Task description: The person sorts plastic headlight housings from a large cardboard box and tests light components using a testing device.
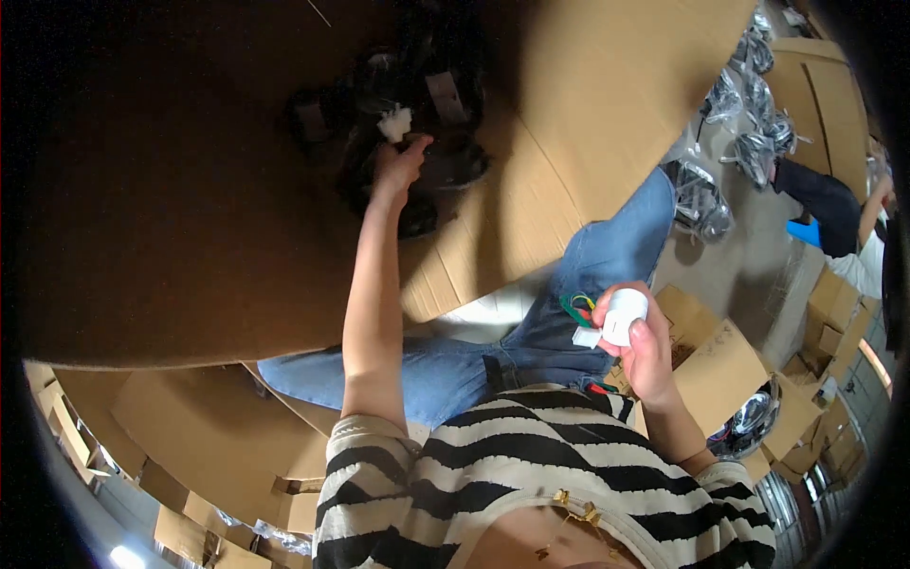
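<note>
My left hand (402,171) reaches over a large brown cardboard surface, among several dark bundles (447,163) that look wrapped in plastic, some with pale labels. A white, crumpled-looking piece (395,124) shows right at its fingertips. One digit points out to the right; the rest are partly hidden in shadow, so I cannot tell whether they grip the piece. Close to my right thigh, my right hand (646,356) is closed around a small white cylinder (626,318). A flat white tab (587,337) sticks out beside it. Next to those fingers is a green loop-shaped thing (573,309) with yellow and red parts.
The cardboard (607,104) spans the space before me, over my jeans-clad legs. Plastic-wrapped dark bundles (700,199) lie on the floor at right. Beyond them is another person's dark-clothed leg (817,204). Open cartons (711,365) stand at my right, more (218,417) at lower left.
</note>
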Available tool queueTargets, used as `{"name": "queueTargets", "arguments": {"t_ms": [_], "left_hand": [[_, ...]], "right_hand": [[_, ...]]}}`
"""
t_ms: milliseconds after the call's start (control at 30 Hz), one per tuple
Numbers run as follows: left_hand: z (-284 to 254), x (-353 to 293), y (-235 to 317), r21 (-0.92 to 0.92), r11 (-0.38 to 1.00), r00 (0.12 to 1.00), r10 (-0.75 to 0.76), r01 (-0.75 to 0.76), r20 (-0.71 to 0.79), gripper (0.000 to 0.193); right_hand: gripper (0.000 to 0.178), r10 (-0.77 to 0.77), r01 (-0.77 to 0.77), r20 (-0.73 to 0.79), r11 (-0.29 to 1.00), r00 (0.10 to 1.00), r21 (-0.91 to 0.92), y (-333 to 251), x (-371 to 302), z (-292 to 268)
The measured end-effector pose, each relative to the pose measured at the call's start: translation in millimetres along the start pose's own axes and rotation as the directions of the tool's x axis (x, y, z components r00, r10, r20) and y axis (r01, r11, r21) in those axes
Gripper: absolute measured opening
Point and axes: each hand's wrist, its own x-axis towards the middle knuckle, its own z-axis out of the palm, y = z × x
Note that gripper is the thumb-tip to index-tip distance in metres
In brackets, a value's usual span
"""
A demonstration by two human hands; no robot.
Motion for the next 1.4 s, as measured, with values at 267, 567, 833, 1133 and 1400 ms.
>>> {"name": "queueTargets", "arguments": {"t_ms": [267,567,833,1133,1400], "left_hand": [[21.9,112.8,-45.5,-0.624,0.757,0.981,-0.154,0.195,0.119,0.023],[17.3,100.1,-32.6,-0.764,0.644,0.999,-0.036,0.042,0.025,0.025],[19.4,6.8,-6.0,-0.256,0.919,0.901,0.184,-0.299,-0.393,0.032],[2.6,-88.3,28.2,0.136,0.789,0.732,0.608,-0.599,-0.307,0.040],[52.2,-180.9,41.5,0.073,0.633,0.633,0.774,-0.771,-0.020,0.038]], "right_hand": [[0.034,0.134,-0.134,0.003,0.991,0.991,0.020,-4.4,16.3,-10.4],[0.026,0.117,-0.105,0.092,0.986,0.989,-0.126,-3.7,23.8,-6.8],[0.029,0.141,-0.118,0.118,0.976,0.983,-0.182,-10.4,17.8,-4.4],[0.026,-0.076,0.096,0.090,0.965,0.993,-0.245,-6.9,-8.1,-0.6],[0.033,-0.020,0.061,0.150,0.961,0.988,-0.272,-0.3,-40.5,-17.1]]}}
